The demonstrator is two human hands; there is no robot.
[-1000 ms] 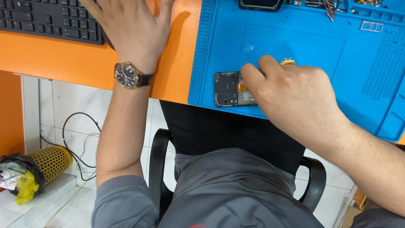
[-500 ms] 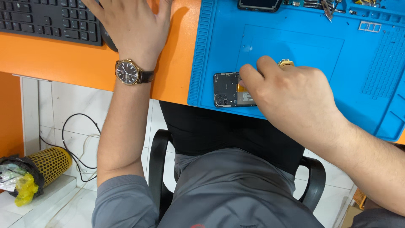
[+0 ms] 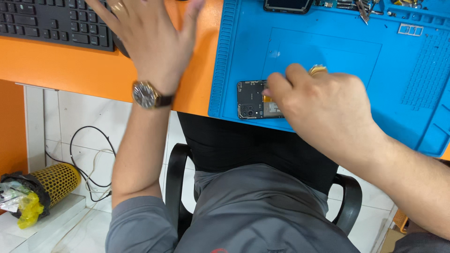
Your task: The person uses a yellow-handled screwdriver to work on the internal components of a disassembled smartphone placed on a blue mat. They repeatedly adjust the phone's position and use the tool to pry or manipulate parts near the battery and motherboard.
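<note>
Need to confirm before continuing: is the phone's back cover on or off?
Off: the phone on the blue mat shows bare circuit board and camera modules.

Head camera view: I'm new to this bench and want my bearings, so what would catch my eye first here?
The bright blue work mat on the orange desk stands out most. Near its front edge lies an opened phone with its insides showing, and the right hand, wearing a gold ring, rests on it. To the left, the left hand, with a wristwatch, is spread beside a black keyboard.

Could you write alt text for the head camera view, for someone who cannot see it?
A person's right hand rests on an opened black phone lying on a blue rubber work mat, while the left hand lies flat on the orange desk beside a black keyboard.
</note>
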